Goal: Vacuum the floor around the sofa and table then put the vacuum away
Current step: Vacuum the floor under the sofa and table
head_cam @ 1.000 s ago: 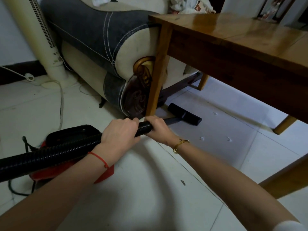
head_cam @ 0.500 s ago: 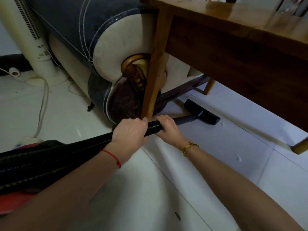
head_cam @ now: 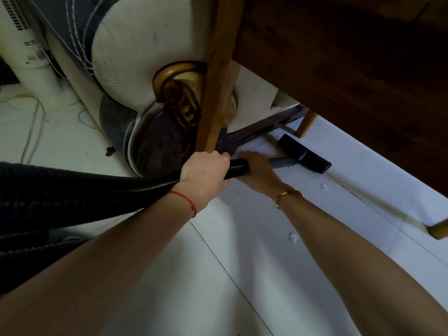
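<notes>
Since the earlier frames the view has closed in and dropped lower: the sofa arm and table leg now fill the upper field, and the black flat floor nozzle (head_cam: 306, 154) sits farther under the table, beyond the leg. It rests on the white tiled floor (head_cam: 242, 238), just beside the dark base rail of the sofa. A short grey rigid tube (head_cam: 282, 162) joins it to the black ribbed flexible hose (head_cam: 97, 190), which runs off to the left edge.

Left hand (head_cam: 202, 174), red string at the wrist, is wrapped over the hose, fingers curled together round it. Right hand (head_cam: 257, 172), gold bracelet at the wrist, grips where hose meets tube; its fingers fold under and cannot be seen clearly.

Light wooden table leg (head_cam: 218, 76) stands directly behind the left hand, touching or nearly touching the knuckles; which cannot be told. Cream and grey upholstered sofa (head_cam: 135, 57) with a gilt carved scroll lies behind the leg. Dark brown wooden table apron (head_cam: 351, 69) overhangs at upper right.

Small white scraps (head_cam: 293, 237) lie on the tiles near the right forearm. White pedestal fan column (head_cam: 26, 52) stands at far left, cables trailing beside it.
</notes>
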Demonstrator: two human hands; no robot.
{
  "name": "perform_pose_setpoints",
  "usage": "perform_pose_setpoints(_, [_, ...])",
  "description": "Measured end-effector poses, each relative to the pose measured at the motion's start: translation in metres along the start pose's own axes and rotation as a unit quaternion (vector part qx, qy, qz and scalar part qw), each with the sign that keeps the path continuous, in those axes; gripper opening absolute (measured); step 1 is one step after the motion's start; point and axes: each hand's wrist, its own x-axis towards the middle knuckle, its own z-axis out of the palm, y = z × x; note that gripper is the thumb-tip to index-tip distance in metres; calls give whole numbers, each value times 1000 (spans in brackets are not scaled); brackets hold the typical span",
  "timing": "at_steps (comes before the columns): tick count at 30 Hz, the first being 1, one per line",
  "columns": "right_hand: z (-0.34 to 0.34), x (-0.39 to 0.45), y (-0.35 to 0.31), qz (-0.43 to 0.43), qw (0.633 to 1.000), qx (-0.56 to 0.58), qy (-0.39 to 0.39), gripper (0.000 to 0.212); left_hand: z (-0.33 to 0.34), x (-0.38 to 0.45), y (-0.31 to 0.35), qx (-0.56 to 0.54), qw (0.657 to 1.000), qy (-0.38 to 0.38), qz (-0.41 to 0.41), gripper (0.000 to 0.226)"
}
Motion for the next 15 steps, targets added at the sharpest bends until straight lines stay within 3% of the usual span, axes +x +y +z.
perform_pose_setpoints(7, [8,-6,-29,-22,999,39,23,16,-2,-13,-24,-22,1000,-12,-14,33])
perform_pose_setpoints(15, [24,-32,-97,-58,998,-3,14,21,-24,-78,-61,-3,1000,6,-1,34])
